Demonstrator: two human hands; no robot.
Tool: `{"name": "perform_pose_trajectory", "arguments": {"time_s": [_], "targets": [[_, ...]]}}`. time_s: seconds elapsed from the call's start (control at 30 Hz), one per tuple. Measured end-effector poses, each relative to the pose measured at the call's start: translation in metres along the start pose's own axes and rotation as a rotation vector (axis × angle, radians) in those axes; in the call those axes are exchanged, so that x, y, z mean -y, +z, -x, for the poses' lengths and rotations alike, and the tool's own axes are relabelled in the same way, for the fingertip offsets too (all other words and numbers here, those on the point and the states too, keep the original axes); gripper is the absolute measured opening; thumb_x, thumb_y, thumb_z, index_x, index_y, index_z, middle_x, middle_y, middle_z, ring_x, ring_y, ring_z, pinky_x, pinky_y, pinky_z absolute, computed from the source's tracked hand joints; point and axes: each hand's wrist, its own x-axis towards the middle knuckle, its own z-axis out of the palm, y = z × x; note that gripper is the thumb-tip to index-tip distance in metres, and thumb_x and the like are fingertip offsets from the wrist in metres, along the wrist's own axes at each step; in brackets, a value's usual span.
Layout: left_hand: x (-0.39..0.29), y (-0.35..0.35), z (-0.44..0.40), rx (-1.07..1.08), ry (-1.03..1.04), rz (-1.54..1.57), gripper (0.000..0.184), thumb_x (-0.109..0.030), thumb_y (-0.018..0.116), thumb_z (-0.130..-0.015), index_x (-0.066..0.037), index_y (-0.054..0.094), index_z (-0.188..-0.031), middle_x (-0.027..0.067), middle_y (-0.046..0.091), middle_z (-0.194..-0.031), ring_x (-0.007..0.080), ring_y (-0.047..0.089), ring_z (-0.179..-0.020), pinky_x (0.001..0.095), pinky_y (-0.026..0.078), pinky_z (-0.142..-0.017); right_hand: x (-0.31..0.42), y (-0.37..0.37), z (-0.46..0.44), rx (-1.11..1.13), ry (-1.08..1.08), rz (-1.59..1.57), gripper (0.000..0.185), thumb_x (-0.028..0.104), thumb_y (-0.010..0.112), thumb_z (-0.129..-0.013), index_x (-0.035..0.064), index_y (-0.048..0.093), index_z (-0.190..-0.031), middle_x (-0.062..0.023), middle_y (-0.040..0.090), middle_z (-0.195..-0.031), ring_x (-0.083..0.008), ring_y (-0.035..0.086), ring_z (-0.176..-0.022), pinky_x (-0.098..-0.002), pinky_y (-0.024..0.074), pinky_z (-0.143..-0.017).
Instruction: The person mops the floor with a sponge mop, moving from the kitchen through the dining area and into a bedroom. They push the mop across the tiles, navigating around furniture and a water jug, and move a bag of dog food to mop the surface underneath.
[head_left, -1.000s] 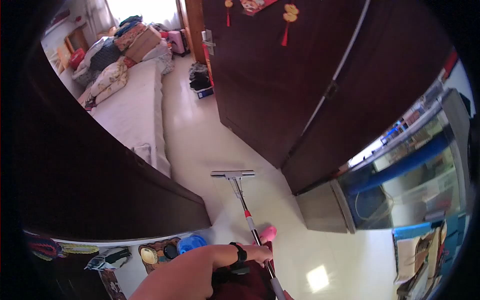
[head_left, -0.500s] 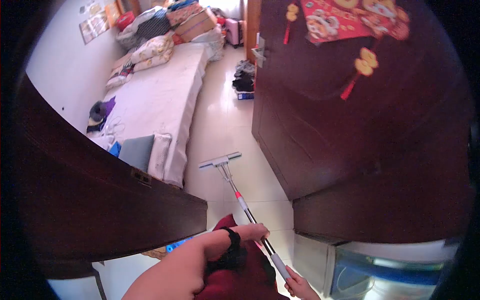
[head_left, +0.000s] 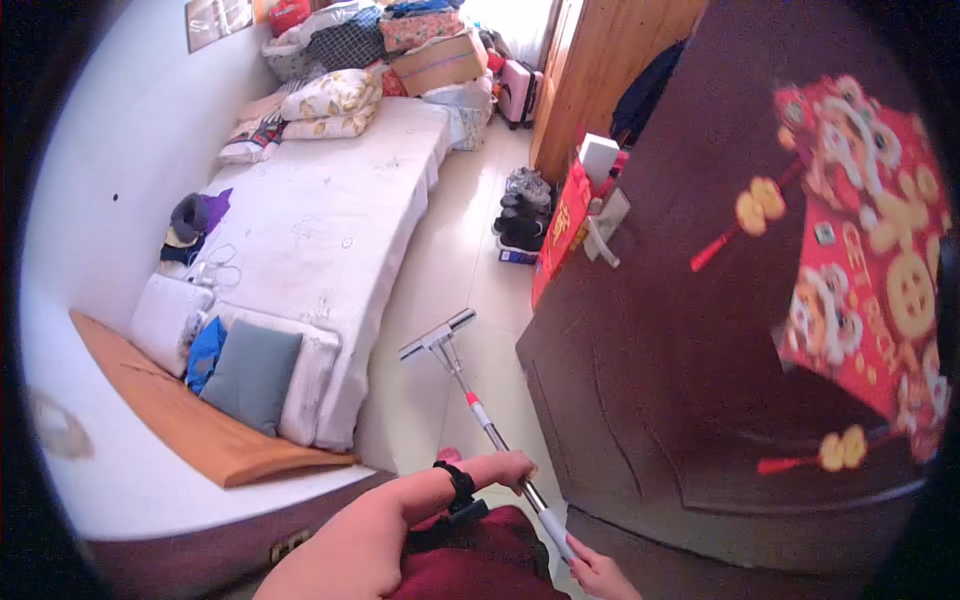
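Note:
A sponge mop with a silver pole, a red collar and a grey grip slants up from the lower right. Its wide flat head is in front of me, over the tiles beside the bed; whether it touches them I cannot tell. My left hand, below a black wristband, is closed around the middle of the pole. Lower down, my right hand wraps the grey grip near the handle's end.
A bed with pillows and piled bedding lies left of the tiled floor. A dark door with red decorations stands swung in at right. Shoes and a pink suitcase are further back.
I have moved forward into the doorway, so the bed and door appear larger and more of the room shows. Both hands keep their hold on the mop, whose head has turned slightly.

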Motion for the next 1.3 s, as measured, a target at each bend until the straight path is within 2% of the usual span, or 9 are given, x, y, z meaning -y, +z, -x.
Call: {"name": "perform_pose_trajectory", "arguments": {"time_s": [0.23,0.43,0.63,0.67,0.83,0.87,1.13,1.23,1.3], "targets": [[0.064,-0.123,-0.045,-0.116,0.089,-0.062,0.025,-0.024,0.073,-0.058,-0.011,0.055,-0.070,0.0098,0.057,-0.069,0.0308,0.057,-0.068,0.0406,0.043,-0.060,0.146,-0.067,-0.095,-0.183,-0.184,0.279,0.034,0.015,0.050,-0.084,0.0086,0.053,-0.117,-0.0124,0.051,-0.065,-0.0175,0.051,-0.060,-0.0305,0.0442,-0.059],[0.096,-0.241,-0.082,-0.184,-0.013,-0.064,0.029,-0.031,0.072,-0.055,-0.013,0.054,-0.068,0.0071,0.055,-0.069,0.0272,0.054,-0.074,0.0371,0.038,-0.074,0.253,-0.136,-0.182,-0.240,-0.280,0.669,0.027,0.013,0.057,-0.076,0.0069,0.059,-0.102,-0.0141,0.056,-0.076,-0.0301,0.056,-0.067,-0.0386,0.0459,-0.058],[0.152,-0.343,-0.108,-0.346,0.006,0.169,0.026,-0.020,0.072,-0.057,-0.012,0.050,-0.070,0.0070,0.054,-0.067,0.0267,0.053,-0.070,0.0372,0.037,-0.070,0.313,-0.169,-0.280,-0.448,-0.525,1.148,0.025,0.006,0.057,-0.070,0.0130,0.059,-0.093,-0.0080,0.048,-0.068,-0.0216,0.051,-0.055,-0.0350,0.0435,-0.048],[0.157,-0.367,-0.106,-0.297,0.000,0.186,0.028,-0.015,0.070,-0.057,-0.009,0.048,-0.073,0.0085,0.052,-0.068,0.0289,0.051,-0.072,0.0404,0.040,-0.060,0.329,-0.169,-0.292,-0.470,-0.532,1.228,0.025,0.007,0.057,-0.070,0.0137,0.059,-0.094,-0.0073,0.048,-0.068,-0.0206,0.051,-0.055,-0.0338,0.0429,-0.047],[0.214,-0.446,-0.121,-0.315,0.091,0.134,0.026,-0.015,0.070,-0.059,-0.012,0.047,-0.072,0.0045,0.052,-0.069,0.0262,0.052,-0.073,0.0371,0.036,-0.069,0.391,-0.169,-0.377,-0.722,-0.603,1.429,0.033,0.009,0.057,-0.072,0.0165,0.058,-0.104,-0.0050,0.050,-0.070,-0.0169,0.049,-0.055,-0.0303,0.0407,-0.045],[0.228,-0.458,-0.122,-0.327,0.150,0.131,0.026,-0.015,0.070,-0.059,-0.013,0.047,-0.072,0.0030,0.053,-0.069,0.0251,0.052,-0.072,0.0360,0.035,-0.071,0.413,-0.170,-0.387,-0.589,-0.506,1.399,0.041,0.008,0.054,-0.074,0.0168,0.054,-0.114,-0.0052,0.054,-0.078,-0.0162,0.049,-0.058,-0.0284,0.0408,-0.049],[0.323,-0.568,-0.123,-0.232,0.252,0.049,0.026,-0.016,0.069,-0.062,-0.015,0.047,-0.076,0.0011,0.052,-0.071,0.0222,0.052,-0.075,0.0348,0.032,-0.074,0.524,-0.146,-0.496,-0.676,-0.282,1.467,0.042,0.010,0.052,-0.074,0.0102,0.052,-0.116,-0.0041,0.055,-0.088,-0.0175,0.049,-0.064,-0.0303,0.0404,-0.055],[0.355,-0.584,-0.137,-0.190,0.295,0.066,0.026,-0.017,0.069,-0.062,-0.016,0.048,-0.078,0.0007,0.052,-0.072,0.0215,0.052,-0.075,0.0345,0.032,-0.074,0.555,-0.147,-0.529,-0.755,-0.109,1.260,0.037,0.015,0.053,-0.077,0.0086,0.054,-0.113,-0.0073,0.058,-0.084,-0.0228,0.054,-0.064,-0.0350,0.0427,-0.055],[0.366,-0.602,-0.143,-0.083,0.240,-0.080,0.022,-0.017,0.067,-0.064,-0.014,0.052,-0.080,0.0033,0.054,-0.078,0.0241,0.051,-0.079,0.0372,0.038,-0.071,0.560,-0.152,-0.552,-0.568,0.207,0.973,0.034,0.020,0.054,-0.078,0.0093,0.054,-0.110,-0.0112,0.059,-0.079,-0.0276,0.056,-0.065,-0.0385,0.0442,-0.056]]}}
